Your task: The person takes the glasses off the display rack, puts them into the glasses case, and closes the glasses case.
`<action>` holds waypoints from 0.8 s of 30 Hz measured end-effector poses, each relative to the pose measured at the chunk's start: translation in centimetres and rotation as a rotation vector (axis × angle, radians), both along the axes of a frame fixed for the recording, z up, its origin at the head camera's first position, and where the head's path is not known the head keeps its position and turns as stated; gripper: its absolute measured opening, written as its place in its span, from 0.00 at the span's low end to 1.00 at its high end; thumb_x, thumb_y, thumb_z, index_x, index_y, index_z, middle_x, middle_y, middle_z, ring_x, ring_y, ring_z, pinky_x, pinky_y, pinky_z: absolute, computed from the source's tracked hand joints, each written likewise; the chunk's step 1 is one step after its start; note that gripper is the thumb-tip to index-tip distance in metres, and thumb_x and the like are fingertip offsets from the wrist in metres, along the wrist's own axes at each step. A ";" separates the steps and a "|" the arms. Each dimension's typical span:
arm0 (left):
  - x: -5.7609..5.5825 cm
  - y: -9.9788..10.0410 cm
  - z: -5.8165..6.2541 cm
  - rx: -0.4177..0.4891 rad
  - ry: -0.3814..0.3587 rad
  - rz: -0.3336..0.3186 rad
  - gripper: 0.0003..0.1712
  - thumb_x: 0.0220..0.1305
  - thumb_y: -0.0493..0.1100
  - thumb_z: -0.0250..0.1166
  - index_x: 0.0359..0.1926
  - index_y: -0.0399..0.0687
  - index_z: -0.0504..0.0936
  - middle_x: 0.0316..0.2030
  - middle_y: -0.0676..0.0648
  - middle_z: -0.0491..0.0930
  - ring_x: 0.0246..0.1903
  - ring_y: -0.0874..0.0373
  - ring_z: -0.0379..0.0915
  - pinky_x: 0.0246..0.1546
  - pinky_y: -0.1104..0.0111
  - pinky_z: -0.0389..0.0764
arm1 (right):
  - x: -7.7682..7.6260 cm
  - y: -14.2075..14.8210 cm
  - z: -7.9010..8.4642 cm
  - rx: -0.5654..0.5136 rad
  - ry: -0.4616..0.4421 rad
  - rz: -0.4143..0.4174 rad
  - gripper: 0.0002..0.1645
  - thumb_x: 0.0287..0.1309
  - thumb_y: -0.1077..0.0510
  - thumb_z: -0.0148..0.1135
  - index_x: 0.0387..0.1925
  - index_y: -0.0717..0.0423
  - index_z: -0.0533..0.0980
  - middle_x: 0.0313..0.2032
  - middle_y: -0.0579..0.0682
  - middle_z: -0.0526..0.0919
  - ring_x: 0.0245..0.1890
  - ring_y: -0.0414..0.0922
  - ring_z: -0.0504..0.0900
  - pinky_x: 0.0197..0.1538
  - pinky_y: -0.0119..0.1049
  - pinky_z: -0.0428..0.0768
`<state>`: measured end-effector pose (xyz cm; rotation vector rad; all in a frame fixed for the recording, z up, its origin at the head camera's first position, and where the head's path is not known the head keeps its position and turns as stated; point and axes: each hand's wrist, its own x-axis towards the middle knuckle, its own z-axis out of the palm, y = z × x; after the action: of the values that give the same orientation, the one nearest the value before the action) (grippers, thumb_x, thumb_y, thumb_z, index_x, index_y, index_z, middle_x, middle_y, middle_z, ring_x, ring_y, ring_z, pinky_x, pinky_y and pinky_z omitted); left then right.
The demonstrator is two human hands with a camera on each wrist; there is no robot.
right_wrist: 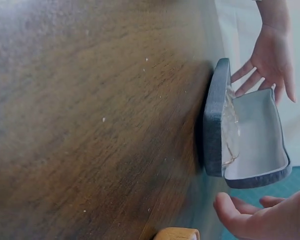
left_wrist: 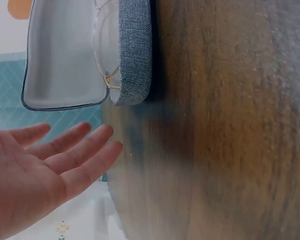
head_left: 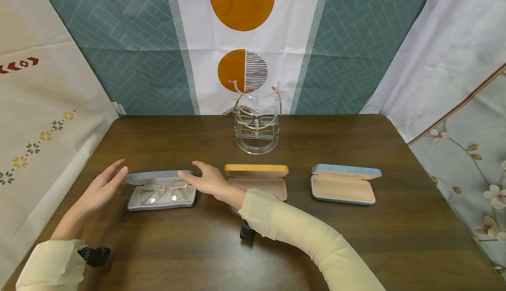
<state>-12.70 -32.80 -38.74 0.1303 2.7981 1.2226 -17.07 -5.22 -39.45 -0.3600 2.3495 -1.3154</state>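
Note:
A grey-blue glasses case [head_left: 136, 206] lies with its lid up at the left of the table, its pale lining showing. Inside it rest thin gold-rimmed glasses [head_left: 162, 189], their temples folded. My left hand [head_left: 103, 188] is beside the case's left end, fingers extended and apart from it in the left wrist view [left_wrist: 45, 170]. By the right end is my right hand [head_left: 209, 180], thumb and fingers spread loosely. From the right wrist, a gap shows between that hand and the case. Neither hand holds anything.
A yellow case [head_left: 257, 168] with its lid up stands just beyond my right forearm, partly covered by it. Farther right lies a light-blue case [head_left: 344, 190], also with raised lid. At the back, a clear stand [head_left: 257, 149] carries glasses [head_left: 258, 119].

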 end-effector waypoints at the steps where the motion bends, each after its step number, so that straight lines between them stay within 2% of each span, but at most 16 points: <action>1: -0.1 0.1 0.0 -0.003 -0.013 -0.005 0.34 0.72 0.49 0.37 0.66 0.25 0.44 0.55 0.19 0.57 0.49 0.30 0.62 0.34 0.53 0.77 | -0.1 -0.1 -0.1 -0.005 -0.001 0.000 0.40 0.56 0.35 0.53 0.64 0.49 0.62 0.54 0.51 0.74 0.50 0.45 0.75 0.45 0.37 0.75; 7: -0.5 0.6 -0.2 -0.045 -0.047 -0.033 0.34 0.72 0.50 0.40 0.64 0.24 0.48 0.55 0.21 0.59 0.51 0.31 0.62 0.38 0.51 0.76 | -0.4 -0.3 -0.7 -0.011 0.007 0.005 0.32 0.58 0.36 0.52 0.56 0.51 0.72 0.46 0.47 0.79 0.42 0.42 0.77 0.41 0.34 0.75; 12: -0.6 0.6 -0.4 -0.102 -0.034 -0.035 0.34 0.71 0.50 0.42 0.65 0.25 0.50 0.53 0.22 0.63 0.47 0.33 0.68 0.37 0.55 0.76 | -0.4 -0.5 -1.2 -0.006 -0.015 0.004 0.29 0.59 0.37 0.51 0.54 0.49 0.73 0.48 0.47 0.78 0.46 0.44 0.76 0.45 0.39 0.75; 17: -0.4 0.6 -0.4 -0.080 -0.047 -0.027 0.33 0.71 0.51 0.42 0.64 0.27 0.54 0.52 0.24 0.66 0.46 0.35 0.71 0.36 0.58 0.77 | -0.5 -0.6 -1.4 -0.025 -0.033 -0.004 0.28 0.59 0.37 0.51 0.54 0.49 0.73 0.46 0.46 0.79 0.46 0.45 0.77 0.45 0.39 0.75; 21: -0.1 0.5 -0.5 -0.037 -0.048 -0.037 0.30 0.71 0.49 0.44 0.60 0.25 0.61 0.52 0.24 0.66 0.45 0.36 0.71 0.34 0.61 0.79 | -0.6 -0.5 -1.5 -0.032 -0.024 0.012 0.28 0.58 0.38 0.52 0.54 0.49 0.74 0.43 0.45 0.80 0.41 0.41 0.77 0.41 0.36 0.76; 24: 0.0 0.3 -0.5 -0.016 -0.043 -0.044 0.28 0.71 0.48 0.45 0.58 0.24 0.65 0.51 0.24 0.68 0.43 0.43 0.74 0.32 0.65 0.79 | -0.6 -0.5 -1.6 -0.034 -0.011 0.026 0.28 0.58 0.39 0.54 0.54 0.49 0.74 0.40 0.44 0.81 0.39 0.39 0.77 0.40 0.34 0.75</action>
<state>-12.68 -32.50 -39.25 0.1615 2.7528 1.1791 -17.70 -5.76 -41.10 -0.3907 2.3079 -1.3436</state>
